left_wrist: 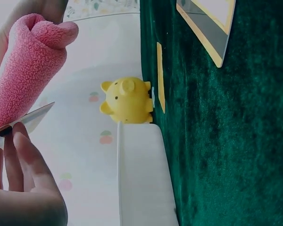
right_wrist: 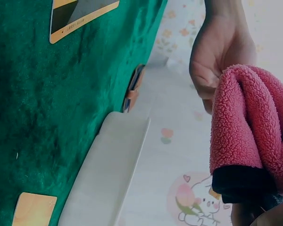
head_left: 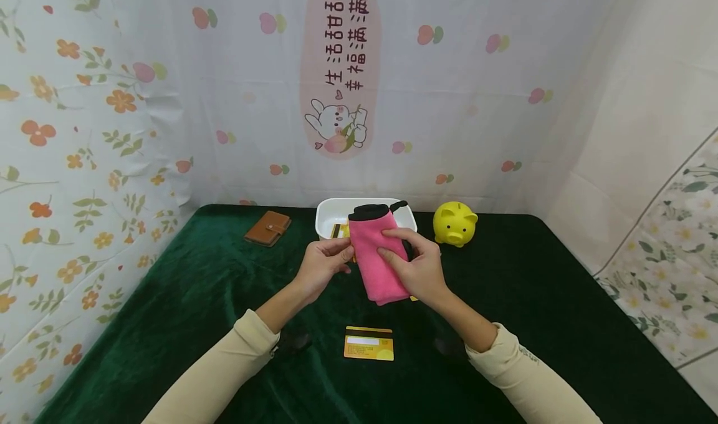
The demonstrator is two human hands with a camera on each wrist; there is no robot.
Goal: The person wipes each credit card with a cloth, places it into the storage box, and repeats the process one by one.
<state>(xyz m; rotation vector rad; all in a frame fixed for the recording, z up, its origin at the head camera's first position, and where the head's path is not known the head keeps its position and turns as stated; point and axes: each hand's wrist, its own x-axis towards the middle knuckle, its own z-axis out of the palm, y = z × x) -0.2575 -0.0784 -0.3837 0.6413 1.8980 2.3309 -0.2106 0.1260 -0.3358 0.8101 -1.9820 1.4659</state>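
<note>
My right hand (head_left: 422,267) grips a folded pink cloth (head_left: 377,259) with black edging, held upright above the table. Fleecy folds of the pink cloth (right_wrist: 245,122) fill the right side of the right wrist view. At the cloth's left edge is my left hand (head_left: 324,267). In the left wrist view its thumb and fingers pinch a thin card (left_wrist: 37,117) close against the cloth; from the head this card is mostly hidden. A gold card (head_left: 368,343) with a dark stripe lies flat on the table, nearer to me.
Behind the cloth stands a white bin (head_left: 330,211), with a yellow card (head_left: 338,231) showing near it. Left of it lies a brown wallet (head_left: 268,228); to the right sits a yellow piggy bank (head_left: 455,224). Another yellow card (head_left: 414,298) peeks out below the cloth. Green velvet (head_left: 235,349) covers the table.
</note>
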